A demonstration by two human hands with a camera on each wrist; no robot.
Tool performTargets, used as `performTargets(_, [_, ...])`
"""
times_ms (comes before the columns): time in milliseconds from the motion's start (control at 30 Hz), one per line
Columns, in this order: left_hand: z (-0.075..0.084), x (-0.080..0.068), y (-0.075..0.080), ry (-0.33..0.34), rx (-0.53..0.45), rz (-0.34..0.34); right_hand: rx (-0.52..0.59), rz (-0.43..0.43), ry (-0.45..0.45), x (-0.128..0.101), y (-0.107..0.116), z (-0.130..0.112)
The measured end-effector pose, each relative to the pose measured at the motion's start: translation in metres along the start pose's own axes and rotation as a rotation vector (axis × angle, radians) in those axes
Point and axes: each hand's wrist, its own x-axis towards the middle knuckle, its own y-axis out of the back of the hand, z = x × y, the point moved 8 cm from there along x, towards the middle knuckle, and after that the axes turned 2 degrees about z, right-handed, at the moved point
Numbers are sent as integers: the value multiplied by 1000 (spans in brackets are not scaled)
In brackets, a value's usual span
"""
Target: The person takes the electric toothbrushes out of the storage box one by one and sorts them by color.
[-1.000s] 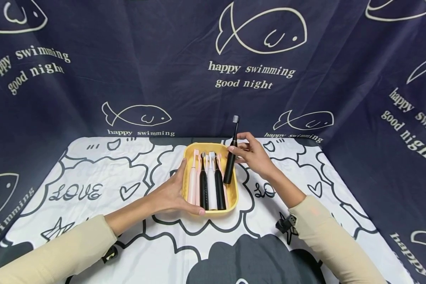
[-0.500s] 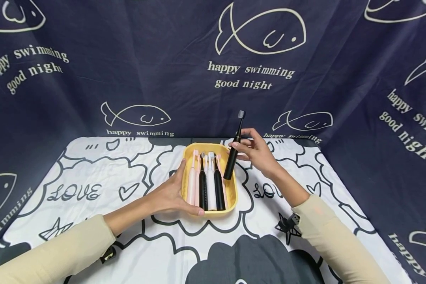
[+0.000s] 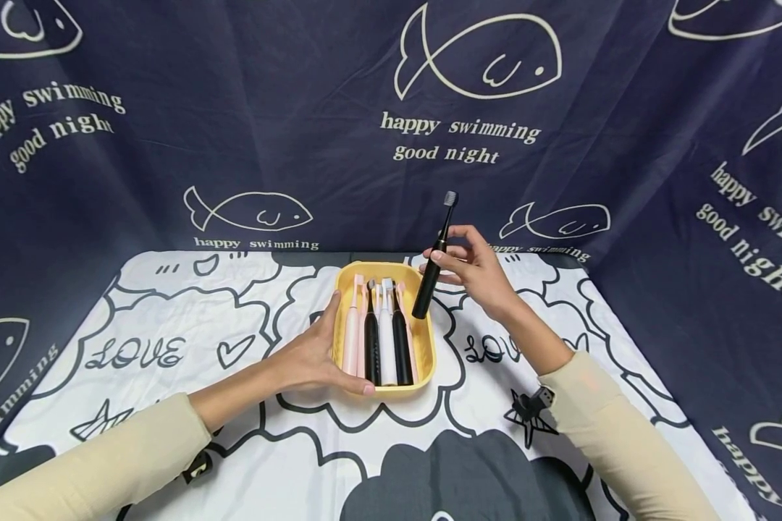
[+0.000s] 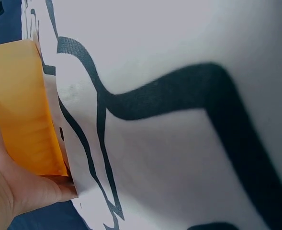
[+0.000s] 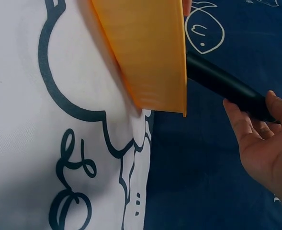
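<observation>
Right hand [image 3: 478, 273] pinches brush [image 3: 428, 284] at upper handle, between thumb and fingers. Long axis tilted: head up and right, butt down over bin's [image 3: 391, 390] right side; rim contact: cannot tell. Left hand [image 3: 314, 352], farther from brush, clasps bin's near left corner, thumb spread from fingers.

Head view bright; wrist views dimmer, softer.
</observation>
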Motion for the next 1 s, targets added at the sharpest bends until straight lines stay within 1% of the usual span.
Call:
performTargets(133, [0, 0, 0, -1, 6, -2, 11, 2, 24, 2, 3, -4])
performTargets(400, [-1, -1, 1, 8, 7, -10, 39, 12, 39, 2, 14, -7])
performTargets(667, [1, -1, 1, -3, -14, -14, 80, 34, 68, 2, 32, -7])
performTargets(800, [2, -1, 1, -11, -18, -12, 83, 49, 77, 2, 43, -6])
performTargets(1000, [1, -1, 0, -4, -18, -6, 75, 83, 87, 3, 59, -3])
